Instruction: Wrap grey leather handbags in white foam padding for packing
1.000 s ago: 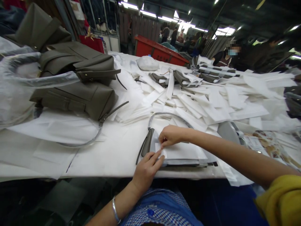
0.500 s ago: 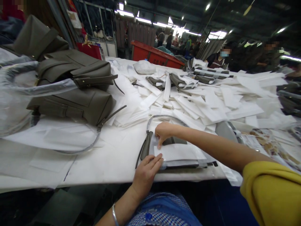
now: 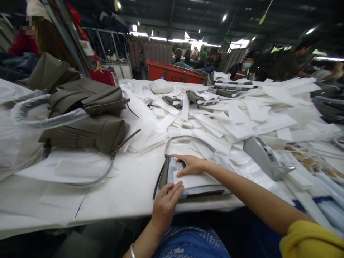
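Observation:
A grey-green handbag [image 3: 164, 171] lies flat in front of me at the table's near edge. Its wrapped handle [image 3: 185, 137] arches away from me. White sheets [image 3: 201, 180] and clear film cover most of its face. My left hand [image 3: 165, 206] rests with outstretched fingers on the near left corner of the sheets. Just beyond it, my right hand [image 3: 190, 165] reaches over from the right and touches the sheets near the bag's top left, thumb and fingers apart. Part of the bag is hidden under the sheets and my right forearm.
More grey-green handbags [image 3: 88, 130] are piled on the left. Loose white paper strips [image 3: 212, 123] spread over the table's middle and right. A grey tape dispenser [image 3: 262, 157] stands at right. Behind the table are a red bin [image 3: 174, 71] and a masked person [image 3: 242, 70].
My right hand has opened from bent fingers to a spread thumb and fingers on the sheets. My left hand stays almost in place. The view has shifted, showing more of the tape dispenser.

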`<control>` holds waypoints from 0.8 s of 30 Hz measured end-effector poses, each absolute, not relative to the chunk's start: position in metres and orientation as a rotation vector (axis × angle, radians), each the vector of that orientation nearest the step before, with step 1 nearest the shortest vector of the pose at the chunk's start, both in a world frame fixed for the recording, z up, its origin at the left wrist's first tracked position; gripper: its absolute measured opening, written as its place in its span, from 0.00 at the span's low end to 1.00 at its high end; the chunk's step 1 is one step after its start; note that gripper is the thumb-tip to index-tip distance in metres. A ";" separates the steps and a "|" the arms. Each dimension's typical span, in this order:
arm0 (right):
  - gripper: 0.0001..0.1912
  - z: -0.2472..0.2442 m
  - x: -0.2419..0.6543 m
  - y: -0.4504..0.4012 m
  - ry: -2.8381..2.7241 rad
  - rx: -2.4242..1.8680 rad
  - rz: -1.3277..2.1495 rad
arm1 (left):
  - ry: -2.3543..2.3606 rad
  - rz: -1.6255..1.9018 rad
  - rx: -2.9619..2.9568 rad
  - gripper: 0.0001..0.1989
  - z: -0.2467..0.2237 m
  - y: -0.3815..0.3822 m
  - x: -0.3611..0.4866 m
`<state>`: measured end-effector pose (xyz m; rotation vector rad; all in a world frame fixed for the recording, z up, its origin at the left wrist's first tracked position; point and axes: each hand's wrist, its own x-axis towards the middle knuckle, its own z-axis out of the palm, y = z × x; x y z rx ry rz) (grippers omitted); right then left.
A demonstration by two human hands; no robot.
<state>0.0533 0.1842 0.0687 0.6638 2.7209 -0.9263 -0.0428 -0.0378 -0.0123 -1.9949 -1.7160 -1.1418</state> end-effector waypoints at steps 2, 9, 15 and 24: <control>0.56 0.060 0.052 0.186 2.692 0.742 -0.979 | -1.690 -1.140 -1.989 0.18 -0.012 -0.037 -0.044; 0.36 0.054 0.044 0.190 2.780 0.896 -1.025 | -1.599 -1.087 -2.005 0.22 -0.014 -0.036 -0.047; 0.14 0.074 0.063 0.174 3.090 1.125 -0.922 | -1.619 -1.140 -2.085 0.24 -0.008 -0.042 -0.050; 0.29 0.085 0.228 0.148 2.764 2.012 -0.369 | -2.683 -1.956 -1.461 0.21 0.009 -0.024 -0.090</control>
